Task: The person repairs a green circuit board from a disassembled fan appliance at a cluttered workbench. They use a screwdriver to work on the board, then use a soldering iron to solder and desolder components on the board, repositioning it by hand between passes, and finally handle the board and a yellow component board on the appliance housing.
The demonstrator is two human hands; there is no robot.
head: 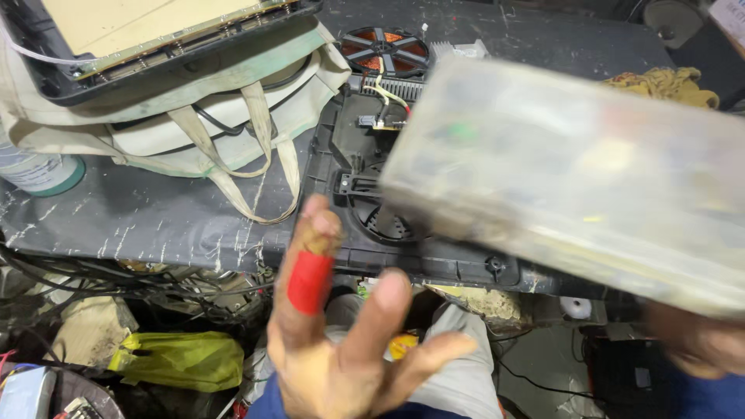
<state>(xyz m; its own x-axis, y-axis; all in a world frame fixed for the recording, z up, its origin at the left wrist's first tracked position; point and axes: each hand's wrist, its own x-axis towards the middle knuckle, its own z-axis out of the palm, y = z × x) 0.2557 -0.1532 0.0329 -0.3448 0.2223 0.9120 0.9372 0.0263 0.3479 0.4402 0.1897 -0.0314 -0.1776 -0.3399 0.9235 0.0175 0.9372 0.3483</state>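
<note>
Nearest the camera: your left hand (341,357), palm up, fingers spread wide and holding nothing. One finger wears a band of red tape (310,281). It hovers just in front of the near edge of the black appliance base (341,151), not touching it.

Your right hand (698,345) sits low at the right, blurred, under the near right corner of the clear plastic box (574,174). It appears to bear the box from below; how the fingers close on it you cannot tell from this view.

The clear plastic box is tilted and motion-blurred, held above the right half of the appliance base and covering most of it. Small coloured bits show dimly through its wall; what they are cannot be told.

The appliance base lies open on the dark worktop (140,213). Its round fan grille (388,221) shows just left of the box's near corner. At the base's far edge sits a copper coil disc (386,50), with white wires (388,93) between it and the box.

Left of the base: a pale cloth bag (233,116), straps trailing toward the base, with a black-framed tray (155,39) stacked on top.

Below the worktop, left of the base: a yellow-green plastic bag (182,358) among tangled cables.

Far right, beyond the box: a yellow rag (667,84).
</note>
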